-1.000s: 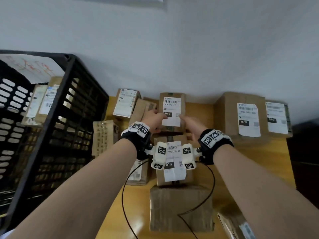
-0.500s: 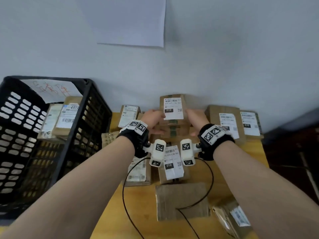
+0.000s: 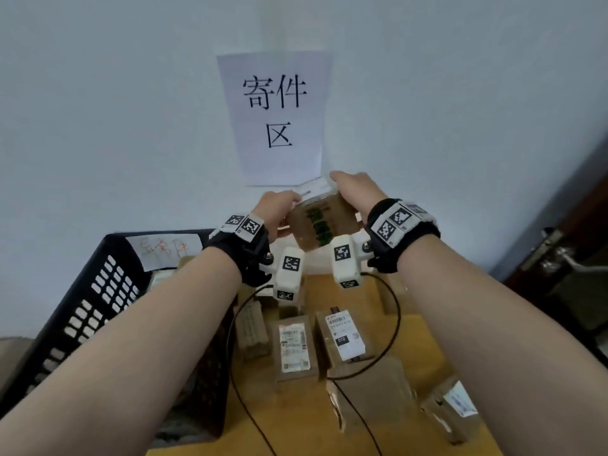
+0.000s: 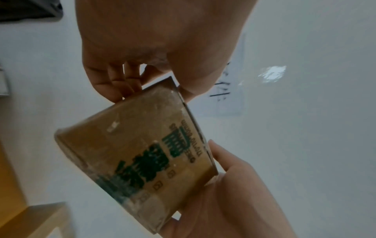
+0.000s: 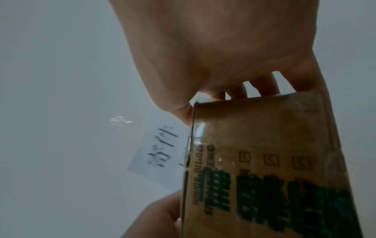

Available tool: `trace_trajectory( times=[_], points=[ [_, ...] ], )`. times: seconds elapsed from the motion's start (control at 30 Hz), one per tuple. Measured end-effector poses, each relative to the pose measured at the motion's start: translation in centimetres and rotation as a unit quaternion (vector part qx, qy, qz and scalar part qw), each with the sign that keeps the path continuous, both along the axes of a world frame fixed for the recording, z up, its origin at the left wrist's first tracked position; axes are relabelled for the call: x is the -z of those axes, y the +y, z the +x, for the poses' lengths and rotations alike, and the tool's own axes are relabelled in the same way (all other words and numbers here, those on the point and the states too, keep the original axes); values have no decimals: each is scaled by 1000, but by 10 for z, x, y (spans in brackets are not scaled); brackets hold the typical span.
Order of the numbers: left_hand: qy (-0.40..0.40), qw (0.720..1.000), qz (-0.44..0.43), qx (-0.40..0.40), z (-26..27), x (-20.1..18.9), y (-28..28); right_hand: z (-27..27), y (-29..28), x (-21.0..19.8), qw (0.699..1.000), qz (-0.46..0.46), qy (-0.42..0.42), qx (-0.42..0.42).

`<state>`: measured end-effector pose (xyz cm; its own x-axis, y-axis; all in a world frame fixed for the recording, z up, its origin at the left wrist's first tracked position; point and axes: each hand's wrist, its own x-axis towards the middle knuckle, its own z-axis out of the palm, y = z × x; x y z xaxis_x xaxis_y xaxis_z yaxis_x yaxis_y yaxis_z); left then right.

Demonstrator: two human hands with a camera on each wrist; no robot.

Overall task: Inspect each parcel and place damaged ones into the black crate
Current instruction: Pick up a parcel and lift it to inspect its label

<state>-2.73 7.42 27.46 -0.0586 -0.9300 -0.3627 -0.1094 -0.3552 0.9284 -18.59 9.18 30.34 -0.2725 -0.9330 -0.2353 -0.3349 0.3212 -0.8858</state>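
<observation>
I hold a small brown cardboard parcel (image 3: 320, 225) with green print up in front of the wall, tilted so its printed side faces me. My left hand (image 3: 276, 209) grips its left end and my right hand (image 3: 355, 189) grips its right end, a white label showing on the far side. In the left wrist view the parcel (image 4: 142, 153) sits between my left hand (image 4: 162, 64) and right hand (image 4: 234, 193). The right wrist view shows the parcel (image 5: 274, 161) under my right hand (image 5: 234, 72). The black crate (image 3: 98, 291) stands at the left with parcels inside.
Several labelled parcels lie on the wooden table (image 3: 296, 429) below my arms, among them one (image 3: 294, 348) and another (image 3: 343, 337). A paper sign (image 3: 276, 116) hangs on the wall. A door with a metal handle (image 3: 559, 258) is at the right.
Both hands have lifted the parcel off the back of the table and tipped it, turning the green-printed side toward me. My view has tilted up to the wall.
</observation>
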Motion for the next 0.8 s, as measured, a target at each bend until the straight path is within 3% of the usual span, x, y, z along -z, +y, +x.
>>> trace_trajectory(
  times=[0.17, 0.33, 0.57, 0.8],
  points=[
    [34, 995, -93, -26, 33, -73, 20, 35, 20, -67, 994, -108, 11, -7],
    [91, 972, -198, -83, 63, -128, 34, 66, 32, -116, 977, -206, -18, -49],
    [175, 926, -320, -98, 88, -191, 45, 82, 49, -178, 922, -370, -93, -69],
    [186, 901, -383, -90, 80, -231, 49, 74, 54, -205, 884, -432, -177, -41]
  ],
)
